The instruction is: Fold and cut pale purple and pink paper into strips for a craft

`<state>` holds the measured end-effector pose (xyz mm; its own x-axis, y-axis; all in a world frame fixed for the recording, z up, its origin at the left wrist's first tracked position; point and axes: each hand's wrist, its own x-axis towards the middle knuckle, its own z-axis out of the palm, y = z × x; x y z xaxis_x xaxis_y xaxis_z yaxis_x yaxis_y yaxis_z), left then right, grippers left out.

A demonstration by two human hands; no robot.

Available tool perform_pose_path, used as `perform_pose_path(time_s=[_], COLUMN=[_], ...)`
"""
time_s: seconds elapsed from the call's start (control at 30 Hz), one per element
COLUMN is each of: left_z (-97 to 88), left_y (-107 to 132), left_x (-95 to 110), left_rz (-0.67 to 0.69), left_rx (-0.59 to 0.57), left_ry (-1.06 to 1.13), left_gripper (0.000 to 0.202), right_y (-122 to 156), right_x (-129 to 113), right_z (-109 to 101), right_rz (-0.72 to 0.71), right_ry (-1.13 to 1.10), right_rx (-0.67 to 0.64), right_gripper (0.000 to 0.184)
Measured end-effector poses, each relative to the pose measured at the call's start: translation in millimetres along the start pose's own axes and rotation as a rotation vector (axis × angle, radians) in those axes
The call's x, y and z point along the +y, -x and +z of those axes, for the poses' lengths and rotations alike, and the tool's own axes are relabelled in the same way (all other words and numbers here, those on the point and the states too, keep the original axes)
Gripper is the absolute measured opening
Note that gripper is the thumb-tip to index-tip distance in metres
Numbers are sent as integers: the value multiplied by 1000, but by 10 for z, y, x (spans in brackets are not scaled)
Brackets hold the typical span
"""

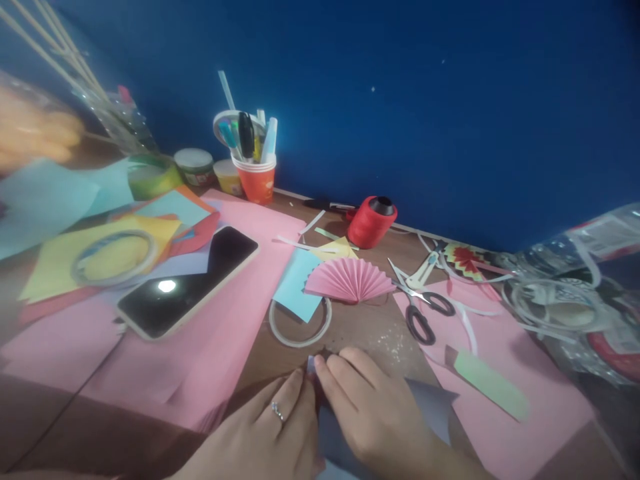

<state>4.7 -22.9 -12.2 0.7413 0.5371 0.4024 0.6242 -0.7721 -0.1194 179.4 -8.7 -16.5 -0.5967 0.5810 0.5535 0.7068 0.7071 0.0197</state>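
Note:
My left hand [273, 423], with a ring on one finger, is at the bottom middle, its fingers closed at a bluish-lavender sheet of paper [333, 430]. My right hand [363, 403] lies beside it, fingers bent and pressed together on the same paper. A small edge of the sheet shows between the fingertips, while the hands hide most of it. Just beyond the fingertips are a thin tape ring [300, 344], a light blue paper piece [296, 287] and a pleated pink paper fan [353, 279]. Dark-handled scissors [423, 313] lie to the right of the fan.
A phone [187, 283] with a cable rests on pink sheets [235, 347] at left. Behind stand a red paper cup [256, 183] of pens and a red thread spool [373, 222]. Plastic-wrapped rolls [565, 307] crowd the right, near a green paper strip [493, 387]. A blue wall closes the back.

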Motion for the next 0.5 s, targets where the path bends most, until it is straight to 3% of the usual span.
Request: perform_pose_path(time_s=[0.5], left_z=[-4], left_y=[52], left_x=[10], left_rz=[19], left_rx=[-27], left_ry=[19], left_gripper=[24], right_y=[-21], right_x=[-4], right_z=[2], right_rz=[-8], right_ry=[14], right_rx=[-9], right_gripper=[22])
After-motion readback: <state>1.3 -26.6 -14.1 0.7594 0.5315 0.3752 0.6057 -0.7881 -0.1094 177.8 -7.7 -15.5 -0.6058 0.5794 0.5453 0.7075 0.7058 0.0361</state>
